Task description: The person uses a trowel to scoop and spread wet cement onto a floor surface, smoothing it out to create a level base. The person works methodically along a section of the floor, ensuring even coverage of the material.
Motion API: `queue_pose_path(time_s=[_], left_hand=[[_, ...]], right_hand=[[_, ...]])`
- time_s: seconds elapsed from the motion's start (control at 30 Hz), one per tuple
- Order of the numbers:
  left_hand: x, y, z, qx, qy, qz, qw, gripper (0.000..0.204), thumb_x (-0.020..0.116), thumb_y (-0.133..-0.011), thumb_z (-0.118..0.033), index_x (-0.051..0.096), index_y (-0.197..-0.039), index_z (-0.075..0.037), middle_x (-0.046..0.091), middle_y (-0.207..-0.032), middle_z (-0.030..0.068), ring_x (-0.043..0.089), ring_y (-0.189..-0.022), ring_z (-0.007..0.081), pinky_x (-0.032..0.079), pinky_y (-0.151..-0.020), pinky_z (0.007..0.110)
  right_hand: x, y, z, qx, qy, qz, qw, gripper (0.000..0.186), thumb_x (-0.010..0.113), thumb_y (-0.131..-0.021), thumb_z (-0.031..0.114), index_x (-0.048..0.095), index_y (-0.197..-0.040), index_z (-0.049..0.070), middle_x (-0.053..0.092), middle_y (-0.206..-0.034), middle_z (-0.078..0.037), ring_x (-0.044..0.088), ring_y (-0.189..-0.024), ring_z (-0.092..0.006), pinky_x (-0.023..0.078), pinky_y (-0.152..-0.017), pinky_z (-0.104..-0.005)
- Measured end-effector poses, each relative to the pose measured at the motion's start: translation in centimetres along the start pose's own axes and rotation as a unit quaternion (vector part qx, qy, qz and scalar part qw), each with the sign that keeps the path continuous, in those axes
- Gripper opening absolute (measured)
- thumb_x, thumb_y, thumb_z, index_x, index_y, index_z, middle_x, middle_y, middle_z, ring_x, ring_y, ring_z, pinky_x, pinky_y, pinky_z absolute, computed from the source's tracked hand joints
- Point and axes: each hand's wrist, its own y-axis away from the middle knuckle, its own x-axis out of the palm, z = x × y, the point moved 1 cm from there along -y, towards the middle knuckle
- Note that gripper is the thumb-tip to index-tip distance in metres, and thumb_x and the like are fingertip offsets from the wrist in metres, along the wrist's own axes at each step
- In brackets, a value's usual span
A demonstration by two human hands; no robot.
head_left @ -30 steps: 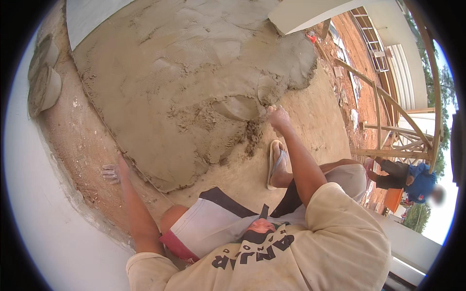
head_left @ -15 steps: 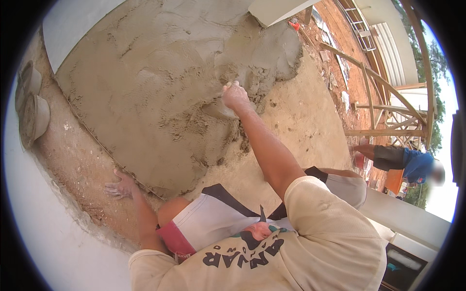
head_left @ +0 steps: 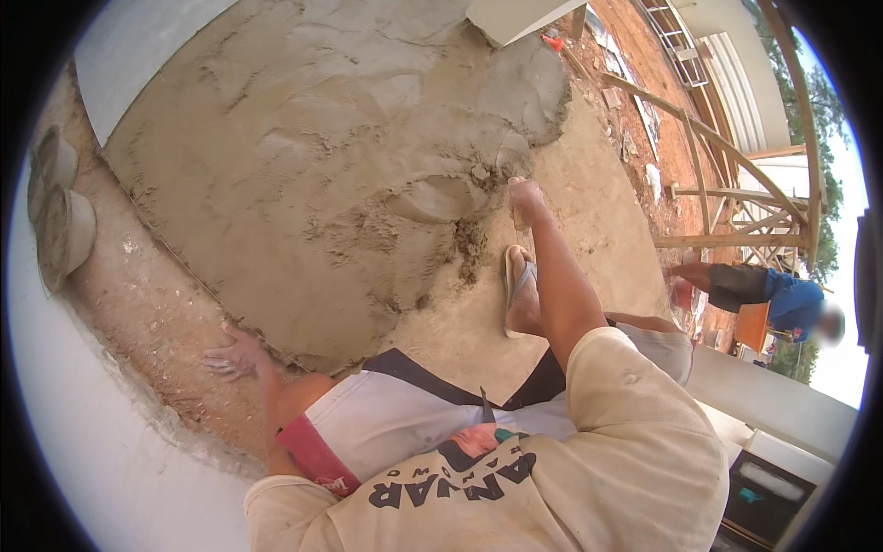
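Observation:
A broad patch of wet grey mortar (head_left: 276, 184) covers the floor ahead of me, ridged and lumpy near its right edge. My right hand (head_left: 527, 198) is closed on the handle of a trowel (head_left: 512, 150) at that edge. The trowel's blade is coated in mortar and hard to tell from it; the handle is mostly hidden in my fist. My left hand (head_left: 235, 356) rests with fingers spread on the dusty strip of floor (head_left: 161, 304), beside the mortar's left border. My sandalled foot (head_left: 522, 293) is near my right forearm.
Two mortar-stained buckets (head_left: 69, 235) lie by the white wall (head_left: 83, 396) at left. Bare screed (head_left: 589, 202) stretches right of the mortar. A white panel or pillar (head_left: 515, 18) stands at the far edge. Wooden bracing (head_left: 736, 166) and a person in blue (head_left: 791, 304) are outside at right.
My right hand and the trowel have moved right, from over the mortar to its right edge. A smooth hollow now shows where they were. My left hand stays on the floor.

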Motion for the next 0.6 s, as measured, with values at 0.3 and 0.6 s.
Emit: queue_pose_path(time_s=[0.3,0.6], left_hand=[[-0.7,-1.8,1.2,-0.022,0.003,0.007,1.000,0.109,0.045,-0.087,-0.079,0.022,-0.155,0.004,0.013,-0.164,0.0241,0.003,-0.154,0.0365,0.004,-0.118,0.064],[-0.6,-2.2,1.2,-0.018,0.003,-0.005,1.000,0.109,0.044,-0.087,-0.079,0.026,-0.154,0.004,0.013,-0.164,0.0247,0.005,-0.154,0.0380,0.004,-0.118,0.065]], right_hand=[[4.6,12.7,7.2,0.131,-0.411,0.284,0.856,0.035,0.051,-0.097,0.044,0.055,-0.096,0.009,0.053,-0.067,-0.002,0.048,-0.047,-0.0133,0.044,-0.043,-0.0307],[3.2,19.3,8.2,-0.020,-0.171,0.381,0.908,0.041,0.047,-0.098,0.042,0.057,-0.090,0.004,0.053,-0.067,-0.005,0.052,-0.052,-0.0148,0.045,-0.045,-0.0323]])
